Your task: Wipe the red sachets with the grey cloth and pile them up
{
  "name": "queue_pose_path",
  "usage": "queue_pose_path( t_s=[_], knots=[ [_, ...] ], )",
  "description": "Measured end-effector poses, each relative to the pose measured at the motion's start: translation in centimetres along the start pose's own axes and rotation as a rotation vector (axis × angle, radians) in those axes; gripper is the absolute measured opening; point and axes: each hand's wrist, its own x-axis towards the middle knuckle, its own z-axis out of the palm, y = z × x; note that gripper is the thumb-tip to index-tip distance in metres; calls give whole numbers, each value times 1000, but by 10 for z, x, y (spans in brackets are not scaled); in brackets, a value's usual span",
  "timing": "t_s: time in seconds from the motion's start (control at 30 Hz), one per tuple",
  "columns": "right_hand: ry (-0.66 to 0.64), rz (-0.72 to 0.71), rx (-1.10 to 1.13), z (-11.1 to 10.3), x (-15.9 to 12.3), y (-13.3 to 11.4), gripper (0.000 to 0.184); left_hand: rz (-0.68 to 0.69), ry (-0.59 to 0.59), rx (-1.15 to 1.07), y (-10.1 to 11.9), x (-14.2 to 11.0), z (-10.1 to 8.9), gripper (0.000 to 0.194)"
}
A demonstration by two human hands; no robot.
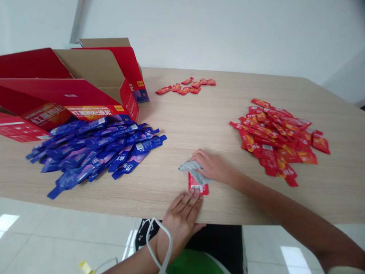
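A red pouch [203,189] with a barcode lies flat near the table's front edge. The fingers of my left hand [182,213] stretch out flat over its near end, pressing it to the wood. My right hand [212,166] is closed around a grey cloth [191,167], which rests over the pouch's far part and hides it. Over to the right spreads a pile of red pouches [273,133]. On the left a heap of blue pouches [97,144] lies in front of an open carton.
The open red carton [102,110] stands at the left, with another red box [132,64] behind it. Several small red sachets [184,90] lie toward the back of the table [222,114]. A white cable loop [170,243] hangs by my left wrist.
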Motion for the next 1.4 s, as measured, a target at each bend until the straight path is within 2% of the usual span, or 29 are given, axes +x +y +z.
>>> queue_pose_path(
  t_s=[0.07, 0.13, 0.23, 0.3, 0.37, 0.43, 0.5, 0.6, 0.67, 0.77, 0.9, 1.0, 1.1, 1.2, 1.3, 1.4],
  knots=[
    [37, 54, -37, -11, 18, 14, 23, 0, 2, 16, -1, 2, -2, 62],
    [76, 65, -33, -22, 22, 16, 24, 5, 5, 19, -1, 2, -2, 63],
    [103, -6, 28, -27, 1, -6, 28, 12, 5, -8, -1, 0, 0, 60],
    [37, -109, 34, -19, -19, -23, 27, -4, 20, -31, 0, -2, 3, 55],
    [-37, -168, 19, -7, -29, -31, 27, -24, 40, -43, 0, -3, 4, 52],
    [-51, -134, 22, 2, -24, -24, 29, -17, 32, -38, 0, -3, 3, 54],
    [-22, -35, 11, 3, -6, -6, 28, 10, 13, -20, -1, -1, 0, 57],
    [22, 75, -42, -9, 23, 19, 25, 28, 14, 6, -3, 2, -5, 59],
    [63, 91, -29, -20, 27, 22, 26, 32, 15, 4, -3, 4, -6, 60],
    [107, 39, 43, -25, 3, 0, 27, 24, 1, -20, -2, 2, -4, 59],
    [-25, -141, 52, -7, -39, -34, 26, -61, 11, -86, 2, -2, 1, 48],
    [-50, -136, 57, 7, -35, -28, 28, -43, 4, -81, 3, -2, -1, 49],
    [4, 19, 14, 7, -2, 1, 28, 11, -21, -27, 1, 1, -5, 58],
    [71, 126, -39, -8, 26, 26, 25, 23, -16, -7, -3, 4, -9, 62],
    [222, 172, 12, -25, 23, 32, 26, 93, 51, -42, -16, 11, -16, 63],
    [399, 178, 138, -29, 0, 25, 29, 58, 119, -68, -36, 31, -26, 42]
  ],
)
